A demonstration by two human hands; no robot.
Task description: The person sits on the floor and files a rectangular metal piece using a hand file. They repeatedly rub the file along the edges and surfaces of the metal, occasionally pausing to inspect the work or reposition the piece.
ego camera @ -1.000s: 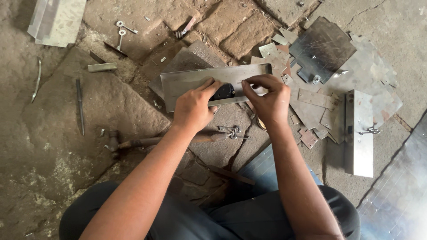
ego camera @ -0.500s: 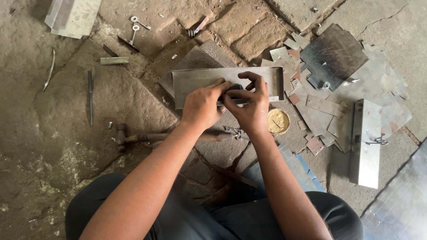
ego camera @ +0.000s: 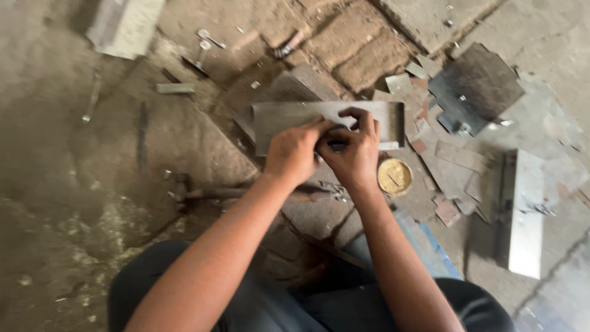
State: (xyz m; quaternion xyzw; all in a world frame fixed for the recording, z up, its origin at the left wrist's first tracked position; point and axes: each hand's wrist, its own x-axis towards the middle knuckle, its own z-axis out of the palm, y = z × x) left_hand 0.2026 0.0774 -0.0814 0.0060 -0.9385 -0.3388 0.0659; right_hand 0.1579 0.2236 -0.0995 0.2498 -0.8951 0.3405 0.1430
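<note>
Only the head view to go on, looking straight down: both hands meet at the near edge of a long grey folded sheet-metal channel (ego camera: 319, 120) lying flat on the bare stone and brick floor (ego camera: 80, 203), right in front of the knees. The left hand (ego camera: 294, 150) is curled over that edge, fingers pressing on it, and the right hand (ego camera: 353, 154) is pinched around a small dark piece (ego camera: 337, 142) set against the same edge; too blurred to say what the piece is. Judging by the look, the channel is thin, stiff and fairly light, likely with sharp cut edges, so I'd grab it by the folded lip or flat on the face, not the raw ends. Just right of the right wrist sits a small round yellow tin (ego camera: 394, 176). Beyond that lie grey sheet-metal offcuts (ego camera: 452, 160), a dark notched metal plate (ego camera: 476, 89), and a second upright grey channel (ego camera: 525, 212).
</note>
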